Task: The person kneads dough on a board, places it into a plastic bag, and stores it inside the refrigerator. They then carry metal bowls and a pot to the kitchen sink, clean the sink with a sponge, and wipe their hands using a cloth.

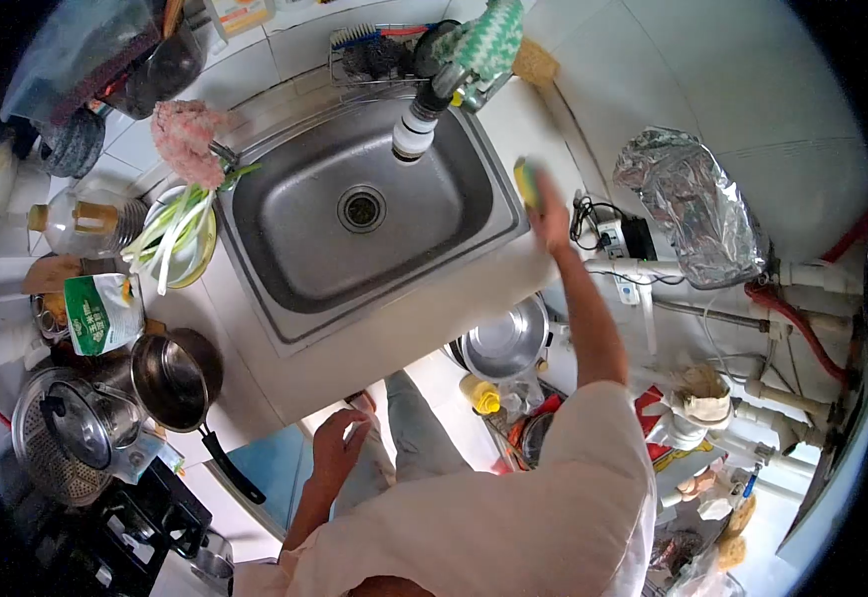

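Head view, right hand (550, 214): it is at the right side of the sink, with the fingers closed around the sponge; the fingers are blurred there, so their exact bend is perhaps not as I read it

Sponge (526, 183): yellow and green, in the right hand, over the strip of counter (384, 348) to the right of the sink

Left hand (339, 445): at the near side, before the counter edge, with fingers loosely bent and nothing seen in them; I cannot tell if the fingertips meet the thumb

How far along: the sponge is in the hand and not laid down, so I judge that its use is under way; which part of the counter is done, and how much is left, the view does not show

Sink (285, 249): bare metal is visible around the drain (362, 209), and the white nozzle (414, 135) hangs over its far part

Far side: a green and white cloth (488, 42) is on the tap, and a pink cloth (187, 139) is at the far left corner

Left side: the green onions (170, 234) lie across a bowl (205, 261), and a saucepan (170, 383) stands nearer

Right side: a foil-covered thing (697, 209) is beside the wall pipes, to the right of the power strip (616, 244)
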`<state>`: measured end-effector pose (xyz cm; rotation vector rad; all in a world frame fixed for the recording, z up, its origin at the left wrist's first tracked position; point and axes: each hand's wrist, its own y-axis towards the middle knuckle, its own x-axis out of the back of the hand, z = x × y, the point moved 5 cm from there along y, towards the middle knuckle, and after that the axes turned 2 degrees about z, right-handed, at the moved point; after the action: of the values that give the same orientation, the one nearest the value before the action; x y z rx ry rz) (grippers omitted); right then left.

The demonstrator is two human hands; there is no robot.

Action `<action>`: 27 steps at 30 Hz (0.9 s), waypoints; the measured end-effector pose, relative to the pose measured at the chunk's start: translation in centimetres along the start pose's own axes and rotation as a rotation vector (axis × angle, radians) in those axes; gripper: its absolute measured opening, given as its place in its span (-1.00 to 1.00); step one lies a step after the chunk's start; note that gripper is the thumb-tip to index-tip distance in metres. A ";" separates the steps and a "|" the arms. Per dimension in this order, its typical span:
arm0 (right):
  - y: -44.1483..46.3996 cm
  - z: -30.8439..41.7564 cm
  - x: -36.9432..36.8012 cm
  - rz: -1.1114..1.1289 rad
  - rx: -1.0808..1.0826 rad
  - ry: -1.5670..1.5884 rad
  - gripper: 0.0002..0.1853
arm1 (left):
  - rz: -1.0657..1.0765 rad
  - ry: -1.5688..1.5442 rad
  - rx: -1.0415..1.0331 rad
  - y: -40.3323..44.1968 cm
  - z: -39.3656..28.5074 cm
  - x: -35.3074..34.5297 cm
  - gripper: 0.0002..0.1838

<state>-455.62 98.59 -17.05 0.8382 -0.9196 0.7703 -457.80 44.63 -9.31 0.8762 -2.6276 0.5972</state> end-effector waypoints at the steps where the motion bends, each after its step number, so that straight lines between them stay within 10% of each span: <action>1: -2.7 1.7 0.8 -0.021 -0.053 0.030 -0.39 | -0.006 -0.001 -0.020 0.1 -0.3 0.0 -0.86; 9: -13.8 13.4 -1.3 -0.280 -0.091 0.267 -0.54 | 0.029 -0.036 -0.090 -0.8 -2.2 -0.4 -0.85; 14: -16.4 26.6 -0.9 0.296 0.130 0.459 -0.55 | 0.054 -0.014 -0.165 -2.9 -3.1 -0.7 -0.86; 16: -16.3 21.7 -3.3 0.280 -0.791 1.201 -0.57 | 0.041 0.006 -0.164 -4.2 -3.4 0.0 -0.87; 19: -13.6 13.7 3.9 -0.305 -0.331 0.519 -0.52 | 0.068 0.023 -0.117 -6.3 -1.8 0.5 -0.85; 22: -14.5 6.2 2.8 -0.303 -0.431 0.405 -0.58 | 0.060 0.007 -0.114 -8.4 -0.8 0.6 -0.86; 27: -16.0 21.4 -3.3 -0.381 -0.071 0.208 -0.57 | 0.083 0.031 -0.088 -10.6 -0.1 0.3 -0.86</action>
<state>-451.05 72.03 -16.76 0.8224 -0.5756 0.4788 -451.40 36.77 -6.00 0.7290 -2.6503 0.5067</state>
